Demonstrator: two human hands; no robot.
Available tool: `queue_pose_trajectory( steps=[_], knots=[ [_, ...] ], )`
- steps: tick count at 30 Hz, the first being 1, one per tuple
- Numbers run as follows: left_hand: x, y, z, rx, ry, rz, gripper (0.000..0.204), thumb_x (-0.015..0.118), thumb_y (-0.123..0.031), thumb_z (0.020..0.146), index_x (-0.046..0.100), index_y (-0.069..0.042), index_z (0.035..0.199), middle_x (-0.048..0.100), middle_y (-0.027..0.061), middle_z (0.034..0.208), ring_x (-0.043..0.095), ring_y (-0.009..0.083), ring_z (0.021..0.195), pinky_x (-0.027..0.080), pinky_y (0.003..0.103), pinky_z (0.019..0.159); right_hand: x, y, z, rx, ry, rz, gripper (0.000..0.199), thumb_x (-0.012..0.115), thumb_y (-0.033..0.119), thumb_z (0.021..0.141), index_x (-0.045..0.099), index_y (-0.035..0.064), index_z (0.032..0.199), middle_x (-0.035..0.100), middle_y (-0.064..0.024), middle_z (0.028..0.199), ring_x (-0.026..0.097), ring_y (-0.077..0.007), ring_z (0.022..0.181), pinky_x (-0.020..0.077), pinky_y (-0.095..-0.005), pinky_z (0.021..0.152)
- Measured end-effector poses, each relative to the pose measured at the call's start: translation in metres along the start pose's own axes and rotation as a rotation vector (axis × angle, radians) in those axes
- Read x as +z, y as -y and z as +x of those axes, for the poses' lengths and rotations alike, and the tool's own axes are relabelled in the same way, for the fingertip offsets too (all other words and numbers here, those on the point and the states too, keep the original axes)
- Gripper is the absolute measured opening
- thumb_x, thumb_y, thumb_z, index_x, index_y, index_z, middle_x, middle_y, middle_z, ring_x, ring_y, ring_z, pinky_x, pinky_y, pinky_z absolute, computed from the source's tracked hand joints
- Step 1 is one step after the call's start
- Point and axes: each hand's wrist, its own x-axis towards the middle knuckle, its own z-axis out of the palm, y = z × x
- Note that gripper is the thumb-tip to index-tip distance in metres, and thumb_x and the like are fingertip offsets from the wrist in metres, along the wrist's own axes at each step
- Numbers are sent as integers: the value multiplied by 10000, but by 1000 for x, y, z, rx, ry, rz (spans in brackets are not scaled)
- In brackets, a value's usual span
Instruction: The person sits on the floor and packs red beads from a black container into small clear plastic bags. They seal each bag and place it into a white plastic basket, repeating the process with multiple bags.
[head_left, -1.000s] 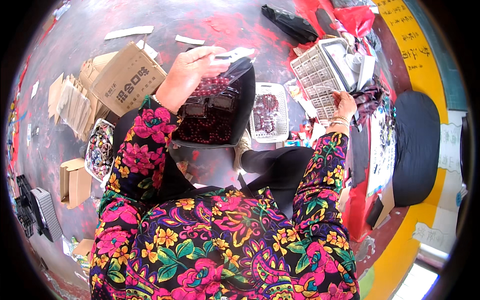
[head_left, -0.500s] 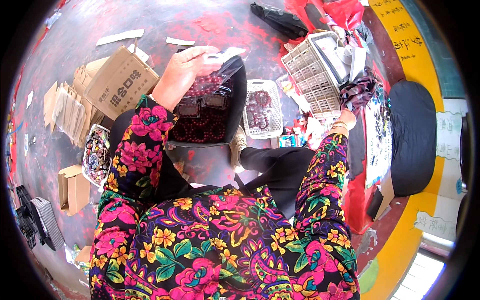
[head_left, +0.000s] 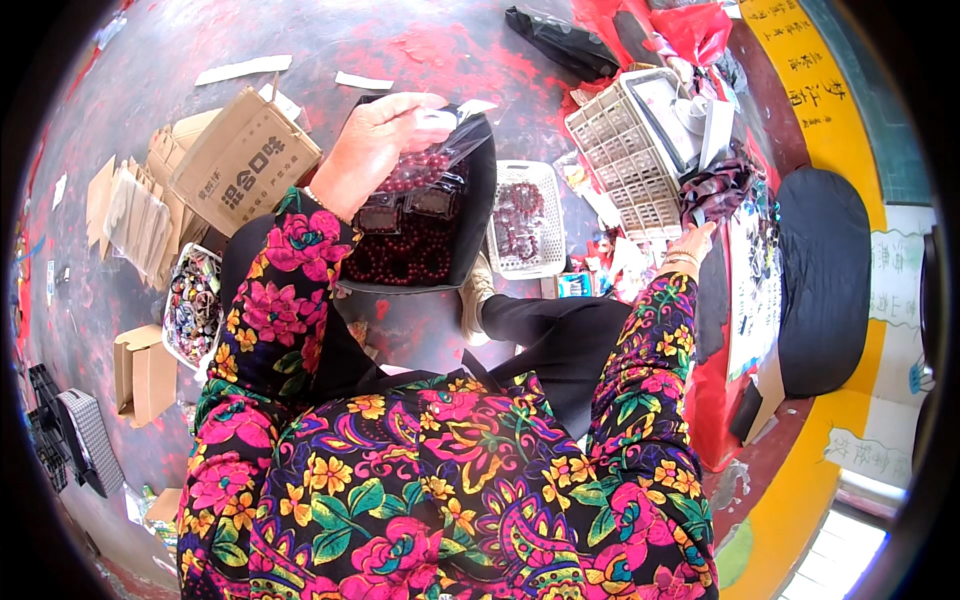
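Note:
My left hand (head_left: pixel 385 140) is closed on the top of a clear plastic bag (head_left: pixel 465 140), raised over a dark open container. Dark red bead strings (head_left: pixel 425 165) show by the bag under my fingers; whether they are inside it I cannot tell. In the dark container (head_left: pixel 482 190) lie more dark red beads (head_left: pixel 400 262) and small clear-topped packs (head_left: pixel 432 202). My right hand (head_left: pixel 690 243) is at the right, fingers stretched out, just below a crumpled dark checked cloth (head_left: pixel 718 190). Nothing shows in its grasp.
A white basket (head_left: pixel 545 262) with dark red bracelets stands between my knees and a tilted beige crate (head_left: pixel 625 150). At left are cardboard boxes (head_left: pixel 245 160) and a basket of mixed small items (head_left: pixel 193 305). A black padded seat (head_left: pixel 825 280) stands at right.
My right hand has drawn slightly down and away from the checked cloth, its fingers now showing. My left hand still holds the bag in nearly the same place.

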Motion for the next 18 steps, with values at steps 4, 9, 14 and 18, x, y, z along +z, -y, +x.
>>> queue_pose_trajectory(
  steps=[4,9,14,18],
  knots=[
    [1,3,2,13,18,-8,274,458,-139,941,550,14,1149,629,101,1030,619,173,940,482,271,837,-3,10,-25,5,69,56,716,336,696,816,469,113,1209,538,-116,1218,546,-255,1045,365,-451,835],
    [0,0,-1,6,16,13,281,460,-148,941,544,14,1155,626,100,1032,612,165,953,478,265,841,4,9,-35,14,256,244,562,362,554,881,459,108,1209,537,-104,1234,503,-288,1151,313,-514,941],
    [12,2,6,5,72,-28,284,462,-152,941,546,15,1155,625,97,1026,609,159,956,476,261,840,-38,-20,85,-480,165,-210,371,526,193,817,526,5,1137,593,-151,1088,569,-254,1014,430,-333,838],
    [2,0,0,1,27,18,282,463,-152,940,551,14,1151,624,95,1028,613,159,944,477,263,835,6,-35,68,-655,39,-347,501,653,165,741,515,-40,1177,604,-146,1039,564,-217,940,432,-296,833]
  ],
)
